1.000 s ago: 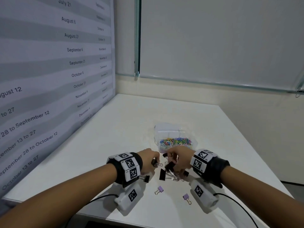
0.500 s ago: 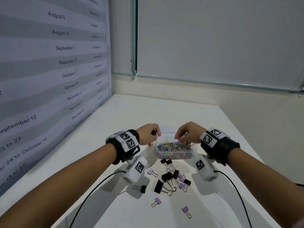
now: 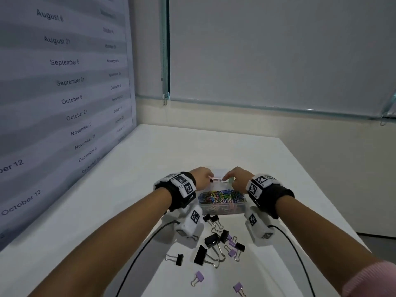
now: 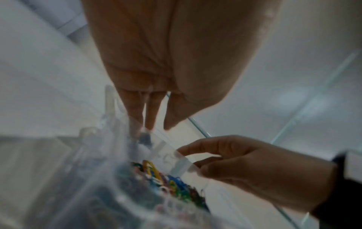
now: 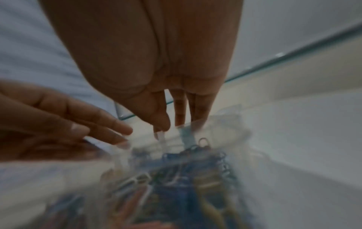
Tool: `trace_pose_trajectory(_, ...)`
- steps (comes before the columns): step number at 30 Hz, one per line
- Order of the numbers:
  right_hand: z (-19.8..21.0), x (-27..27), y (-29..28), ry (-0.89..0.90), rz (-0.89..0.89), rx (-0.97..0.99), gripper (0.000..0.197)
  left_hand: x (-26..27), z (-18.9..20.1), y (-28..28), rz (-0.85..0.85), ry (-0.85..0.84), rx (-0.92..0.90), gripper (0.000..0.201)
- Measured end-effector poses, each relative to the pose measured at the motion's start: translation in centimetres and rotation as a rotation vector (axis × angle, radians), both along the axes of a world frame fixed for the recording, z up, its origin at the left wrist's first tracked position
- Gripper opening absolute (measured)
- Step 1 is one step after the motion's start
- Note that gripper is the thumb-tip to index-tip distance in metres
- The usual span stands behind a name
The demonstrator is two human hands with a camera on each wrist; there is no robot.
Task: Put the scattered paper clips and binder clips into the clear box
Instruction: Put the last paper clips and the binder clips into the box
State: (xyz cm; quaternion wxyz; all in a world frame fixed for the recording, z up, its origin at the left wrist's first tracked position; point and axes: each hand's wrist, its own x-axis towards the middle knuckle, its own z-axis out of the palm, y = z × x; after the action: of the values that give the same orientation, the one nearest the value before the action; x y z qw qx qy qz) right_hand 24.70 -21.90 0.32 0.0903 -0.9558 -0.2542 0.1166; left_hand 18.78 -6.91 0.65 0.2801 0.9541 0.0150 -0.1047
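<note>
The clear box (image 3: 222, 209), its lid (image 3: 220, 172) standing up at the far side, holds a heap of coloured paper clips (image 3: 220, 196). Both hands hover over its far edge. My left hand (image 3: 211, 179) has thumb and fingers (image 4: 149, 124) straight and apart; a small dark binder clip (image 3: 215, 180) shows just under their tips, blurred (image 4: 145, 137). My right hand (image 3: 227, 179) points its fingers (image 5: 180, 119) down at the lid's top edge with nothing seen between them. Several black binder clips (image 3: 201, 255) and purple ones (image 3: 199, 276) lie scattered in front of the box.
The box stands on a white table (image 3: 171, 151). A printed wall panel (image 3: 64, 99) runs along the left side and a plain wall lies behind. The table's right edge (image 3: 321, 189) is close. Two black cables (image 3: 137, 260) trail from the wrist cameras toward me.
Both hands rose from the pile of binder clips and moved away from me to the box's far edge. The left hand's fingers have spread apart over the box.
</note>
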Motion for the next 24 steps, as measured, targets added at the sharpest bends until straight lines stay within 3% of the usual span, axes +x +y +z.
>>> trace_pose_trajectory(4, 0.4, -1.6, -0.6, -0.023, 0.051, -0.056, 0.039, -1.8, -0.1, -0.4, -0.093, -0.001, 0.117, 0.041)
trace_pose_trajectory(8, 0.8, -3.7, -1.4, -0.001, 0.087, -0.094, 0.034, -3.7, 0.3, -0.2, -0.128, -0.043, 0.117, 0.041)
trace_pose_trajectory(14, 2.6, -7.1, -3.5, -0.072, 0.145, 0.050, 0.035, -7.0, 1.2, 1.8, -0.021, -0.190, 0.086, 0.029)
trace_pose_trajectory(17, 3.0, -9.2, -4.7, -0.066, 0.200, 0.001, 0.019, -8.7, 0.7, 3.0, -0.025, -0.100, 0.229, 0.023)
trace_pose_trajectory(19, 2.7, -10.7, -5.4, 0.026, 0.218, -0.053, 0.014, -9.8, 0.2, 3.3, -0.067, 0.037, 0.350, 0.033)
trace_pose_trajectory(21, 2.1, -12.1, -5.6, 0.142, 0.199, -0.097, 0.029, -10.6, -0.4, 3.4, -0.099, 0.169, 0.376, 0.053)
trace_pose_trajectory(24, 0.6, -13.5, -5.4, 0.119, 0.230, -0.195, 0.076, -11.6, -1.4, 3.1, -0.146, 0.237, 0.369, 0.080)
